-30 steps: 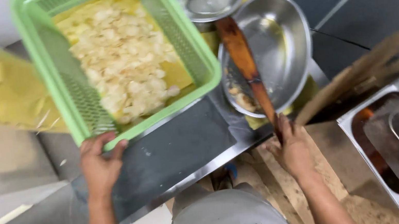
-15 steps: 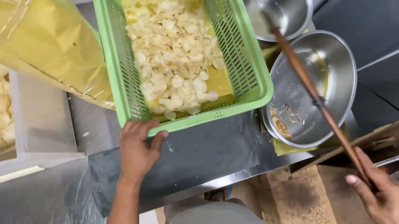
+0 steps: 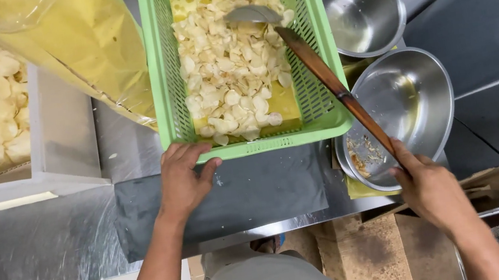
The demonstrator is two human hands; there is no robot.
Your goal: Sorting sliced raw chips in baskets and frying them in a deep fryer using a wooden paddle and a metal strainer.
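Here, I see the green slotted plastic basket (image 3: 320,84) of pale sliced chips (image 3: 229,65) sitting on the grey steel counter (image 3: 257,191). My left hand (image 3: 182,180) grips its near rim; my right hand (image 3: 431,189) is closed around the long wooden-handled metal spatula (image 3: 325,74), whose blade lies on the chips. The handle crosses the basket's right wall and the lower round steel bowl (image 3: 425,96). A second steel bowl (image 3: 360,4) sits behind, a yellow plastic bag (image 3: 86,46) leans left beside a white tray (image 3: 61,140).
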